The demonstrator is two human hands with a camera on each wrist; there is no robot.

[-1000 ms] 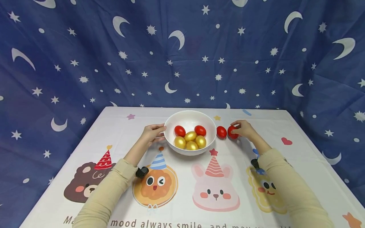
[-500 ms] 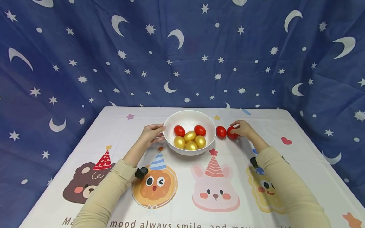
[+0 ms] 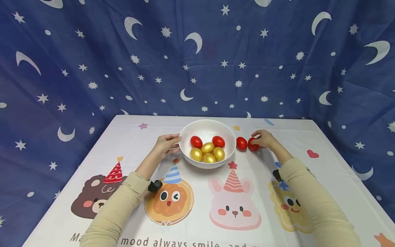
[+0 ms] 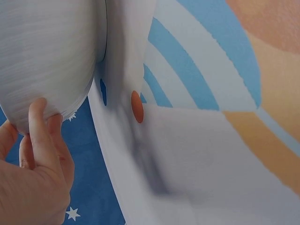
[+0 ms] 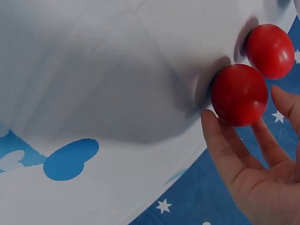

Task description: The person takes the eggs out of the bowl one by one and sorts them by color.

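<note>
A white bowl (image 3: 207, 165) stands near the back middle of the table, holding two red eggs and several gold eggs (image 3: 196, 154). My left hand (image 3: 164, 145) grips its left side, thumb near the rim and fingers against the outer wall; the left wrist view shows this hand (image 4: 40, 164) on the bowl (image 4: 47, 51). To the bowl's right, two red eggs lie side by side on the cloth. Around the outer red egg (image 3: 253, 145) curl the fingers of my right hand (image 3: 266, 140). In the right wrist view, that egg (image 5: 240, 96) sits between the fingers and thumb of the hand (image 5: 262, 183).
The other loose red egg (image 3: 241, 144) lies between the held one and the bowl. A white printed tablecloth (image 3: 197, 192) covers the table. Behind the back edge hangs a blue curtain (image 3: 139, 96) with moons and stars.
The head view has shifted slightly. Both hands, the bowl and the eggs keep their places relative to each other.
</note>
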